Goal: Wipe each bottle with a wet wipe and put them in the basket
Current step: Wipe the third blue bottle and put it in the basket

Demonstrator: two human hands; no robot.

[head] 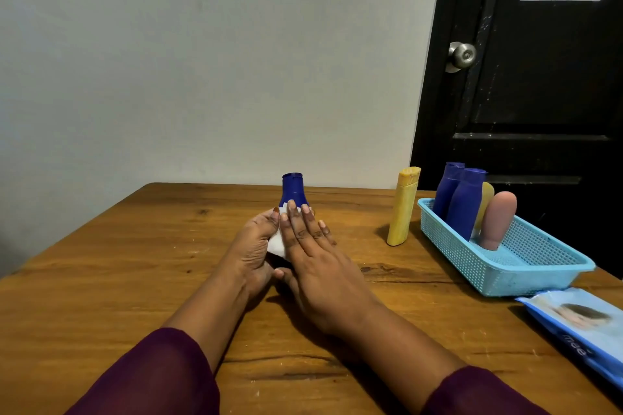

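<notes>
A dark blue bottle (292,190) stands upright on the wooden table (135,280), only its cap and neck showing above my hands. My left hand (254,248) grips its body from the left. My right hand (315,256) lies flat against the bottle with fingers extended, pressing a white wet wipe (277,242) onto it. A yellow bottle (403,207) stands alone to the right. The light blue basket (526,266) at the right holds two blue bottles (463,202), a yellow one and a pink one (497,219).
A pale blue pack of wet wipes (580,323) lies at the table's right edge, in front of the basket. A grey wall stands behind the table, and a black door with a round knob (462,55) is at the right.
</notes>
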